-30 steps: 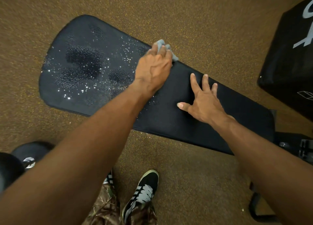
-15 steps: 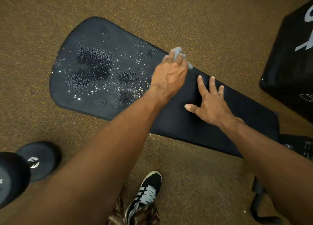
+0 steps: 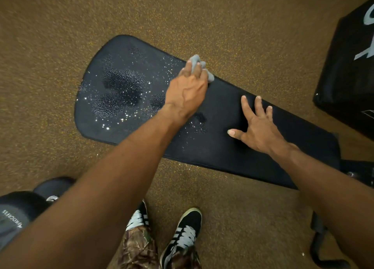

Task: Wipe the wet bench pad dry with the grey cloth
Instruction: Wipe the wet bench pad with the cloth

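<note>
The black bench pad [image 3: 222, 147] lies slantwise across the view, wide end at the upper left. Water drops and wet patches [image 3: 121, 94] cover that wide end. My left hand [image 3: 188, 90] presses a bunched grey cloth [image 3: 199, 67] onto the pad's far edge, next to the wet area; most of the cloth is hidden under the hand and its fingers curl over it. My right hand [image 3: 257, 127] rests flat on the dry middle of the pad, fingers spread.
Brown speckled floor surrounds the bench. A black dumbbell [image 3: 26, 204] lies at the lower left. A big black padded box [image 3: 352, 66] stands at the right. The bench frame [image 3: 321, 246] shows at the lower right. My shoes [image 3: 182, 234] stand near the pad's front edge.
The view has shifted, so the pad sits further right and lower in frame. My left hand with the cloth stays at the far edge; a small wet patch now shows below its wrist. My right hand has not moved.
</note>
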Motion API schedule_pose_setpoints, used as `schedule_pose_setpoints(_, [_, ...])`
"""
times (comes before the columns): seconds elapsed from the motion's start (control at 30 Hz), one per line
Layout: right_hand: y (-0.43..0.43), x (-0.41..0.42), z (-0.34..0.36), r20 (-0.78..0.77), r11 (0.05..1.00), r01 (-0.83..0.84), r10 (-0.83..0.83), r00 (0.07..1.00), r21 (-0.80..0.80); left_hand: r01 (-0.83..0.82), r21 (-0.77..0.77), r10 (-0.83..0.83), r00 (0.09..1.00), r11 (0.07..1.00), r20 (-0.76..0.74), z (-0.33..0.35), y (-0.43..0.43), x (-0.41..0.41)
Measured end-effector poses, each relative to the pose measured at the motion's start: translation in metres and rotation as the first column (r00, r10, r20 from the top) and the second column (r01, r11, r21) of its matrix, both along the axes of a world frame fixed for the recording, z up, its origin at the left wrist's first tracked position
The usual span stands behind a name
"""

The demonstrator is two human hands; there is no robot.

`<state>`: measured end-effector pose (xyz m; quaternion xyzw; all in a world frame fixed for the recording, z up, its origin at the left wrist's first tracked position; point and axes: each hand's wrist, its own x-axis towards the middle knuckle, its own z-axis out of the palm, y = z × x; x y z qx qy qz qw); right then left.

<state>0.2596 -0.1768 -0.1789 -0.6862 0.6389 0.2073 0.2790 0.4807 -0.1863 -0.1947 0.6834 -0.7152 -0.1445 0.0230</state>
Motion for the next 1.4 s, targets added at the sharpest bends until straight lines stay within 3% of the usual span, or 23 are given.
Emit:
schedule_pose_setpoints(0.2, [0.001, 0.001, 0.0, 0.0, 1.0, -0.005, 0.005, 1.0, 0.016, 0.148, -0.055, -0.144, 0.988, 0.988, 0.063, -0.006, 0.02, 0.017])
schedule_pose_setpoints(0.33, [0.002, 0.003, 0.0, -0.007, 1.0, 0.001, -0.001, 1.0, 0.015, 0.04, -0.012, -0.039, 0.995, 0.999, 0.09, -0.004, 0.005, 0.021])
schedule_pose_setpoints(0.47, [0.0, 0.002, -0.001, -0.013, 1.0, 0.004, -0.004, 1.0, 0.011, 0.008, -0.068, -0.006, 0.999, 0.998, 0.041, -0.002, -0.028, -0.009])
schedule_pose_setpoints(0.63, [-0.001, -0.001, -0.002, -0.009, 1.0, 0.004, -0.004, 1.0, 0.014, 0.269, -0.006, -0.268, 0.961, 0.963, 0.065, -0.003, -0.016, -0.023])
schedule_pose_setpoints(0.7, [-0.001, -0.001, -0.002, -0.006, 1.0, 0.008, -0.008, 1.0, 0.013, 0.336, -0.069, -0.325, 0.936, 0.939, 0.133, -0.01, 0.001, -0.005])
schedule_pose_setpoints(0.77, [0.0, 0.001, -0.002, -0.007, 1.0, 0.007, -0.007, 1.0, 0.016, 0.32, -0.174, -0.297, 0.944, 0.931, 0.145, -0.021, 0.014, 0.013])
schedule_pose_setpoints(0.9, [0.002, 0.004, 0.001, -0.016, 1.0, 0.017, -0.017, 1.0, 0.019, 0.174, -0.088, -0.166, 0.982, 0.981, 0.087, -0.013, 0.011, 0.025])
schedule_pose_setpoints(1.03, [0.001, 0.004, 0.0, -0.024, 1.0, 0.019, -0.018, 1.0, 0.02, 0.041, -0.153, -0.028, 0.995, 0.987, 0.091, -0.006, -0.028, -0.011])
schedule_pose_setpoints(1.23, [-0.001, 0.002, -0.001, -0.001, 1.0, 0.017, -0.017, 1.0, 0.023, 0.102, -0.14, -0.1, 0.995, 0.985, 0.022, -0.02, -0.038, -0.009])
schedule_pose_setpoints(1.4, [0.0, 0.001, 0.001, -0.015, 0.999, 0.021, -0.021, 1.0, 0.034, 0.05, -0.147, -0.041, 0.997, 0.988, 0.061, -0.015, -0.042, -0.006])
